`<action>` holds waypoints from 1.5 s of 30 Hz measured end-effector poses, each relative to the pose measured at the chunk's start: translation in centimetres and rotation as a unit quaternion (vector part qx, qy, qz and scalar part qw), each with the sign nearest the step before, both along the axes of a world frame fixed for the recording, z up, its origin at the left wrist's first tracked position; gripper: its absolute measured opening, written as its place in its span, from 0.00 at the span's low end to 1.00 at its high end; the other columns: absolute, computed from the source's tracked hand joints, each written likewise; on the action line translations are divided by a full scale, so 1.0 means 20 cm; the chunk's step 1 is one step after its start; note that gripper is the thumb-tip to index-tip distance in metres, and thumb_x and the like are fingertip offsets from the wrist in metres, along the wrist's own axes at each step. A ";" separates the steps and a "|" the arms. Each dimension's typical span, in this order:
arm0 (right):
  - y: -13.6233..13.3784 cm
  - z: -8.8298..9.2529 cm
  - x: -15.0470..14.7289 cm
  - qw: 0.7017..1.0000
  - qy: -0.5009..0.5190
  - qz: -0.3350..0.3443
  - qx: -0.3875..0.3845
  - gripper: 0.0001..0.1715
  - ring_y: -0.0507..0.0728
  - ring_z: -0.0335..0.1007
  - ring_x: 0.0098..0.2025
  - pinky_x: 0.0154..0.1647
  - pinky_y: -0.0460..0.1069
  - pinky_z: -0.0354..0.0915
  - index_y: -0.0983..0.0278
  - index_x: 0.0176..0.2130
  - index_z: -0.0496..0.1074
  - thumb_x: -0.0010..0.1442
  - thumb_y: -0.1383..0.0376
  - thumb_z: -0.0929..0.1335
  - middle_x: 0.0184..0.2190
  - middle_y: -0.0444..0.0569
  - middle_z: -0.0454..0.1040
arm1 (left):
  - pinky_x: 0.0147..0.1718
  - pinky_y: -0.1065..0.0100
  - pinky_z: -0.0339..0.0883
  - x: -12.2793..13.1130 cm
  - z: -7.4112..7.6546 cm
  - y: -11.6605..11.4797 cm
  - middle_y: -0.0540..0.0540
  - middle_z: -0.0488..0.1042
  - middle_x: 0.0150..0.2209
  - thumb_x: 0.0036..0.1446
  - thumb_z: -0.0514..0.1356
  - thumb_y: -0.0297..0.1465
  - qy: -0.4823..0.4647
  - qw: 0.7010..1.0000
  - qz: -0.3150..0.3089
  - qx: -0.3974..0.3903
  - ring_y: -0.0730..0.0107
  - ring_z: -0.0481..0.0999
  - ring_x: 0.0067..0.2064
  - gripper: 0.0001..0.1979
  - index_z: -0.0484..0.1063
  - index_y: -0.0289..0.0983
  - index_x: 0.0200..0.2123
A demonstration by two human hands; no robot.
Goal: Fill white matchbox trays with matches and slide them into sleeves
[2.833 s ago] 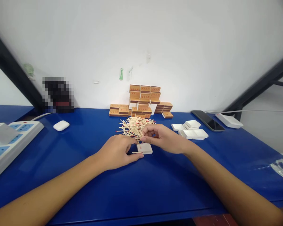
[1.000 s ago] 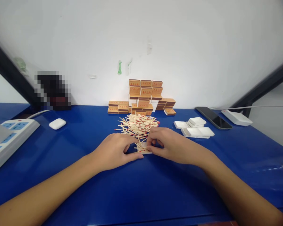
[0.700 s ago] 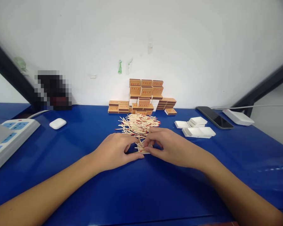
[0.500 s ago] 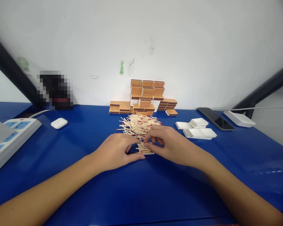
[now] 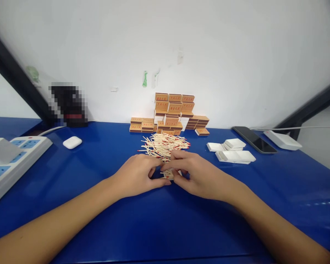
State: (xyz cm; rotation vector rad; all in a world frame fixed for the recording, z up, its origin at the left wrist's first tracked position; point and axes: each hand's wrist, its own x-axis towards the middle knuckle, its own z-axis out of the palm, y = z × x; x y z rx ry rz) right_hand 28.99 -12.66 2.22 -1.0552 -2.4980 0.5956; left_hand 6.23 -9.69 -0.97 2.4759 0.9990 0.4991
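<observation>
A small white matchbox tray (image 5: 169, 177) lies on the blue table with loose matches in it, mostly covered by my fingers. My left hand (image 5: 140, 171) curls round its left end, thumb along the near side and fingers at the far side. From the right, my right hand (image 5: 194, 172) reaches over the tray. Its index finger stretches across to the left fingertips, and its thumb bends down at the tray's right end, among the matches. Just beyond both hands spreads a heap of red-tipped matches (image 5: 161, 145).
Orange matchboxes (image 5: 174, 107) stand stacked against the wall. White empty trays (image 5: 235, 156) lie to the right, near a phone (image 5: 254, 139) and a white box-shaped device (image 5: 282, 140). On the left are a power strip (image 5: 30, 156) and a small white case (image 5: 72, 142).
My right index finger has moved left across the tray, and the thumb has come down at its right end. My left hand keeps its place at the tray. The view has shifted slightly.
</observation>
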 end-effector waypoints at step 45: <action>-0.02 0.01 -0.02 0.999 -0.020 -0.039 -0.032 0.04 0.52 0.67 0.35 0.35 0.49 0.61 0.62 0.37 0.77 0.66 0.66 0.71 0.36 0.46 0.71 | 0.26 0.68 0.52 0.00 0.02 -0.01 0.54 0.70 0.24 0.60 0.67 0.40 0.012 1.000 -0.002 0.011 0.73 0.67 0.26 0.10 0.79 0.39 0.37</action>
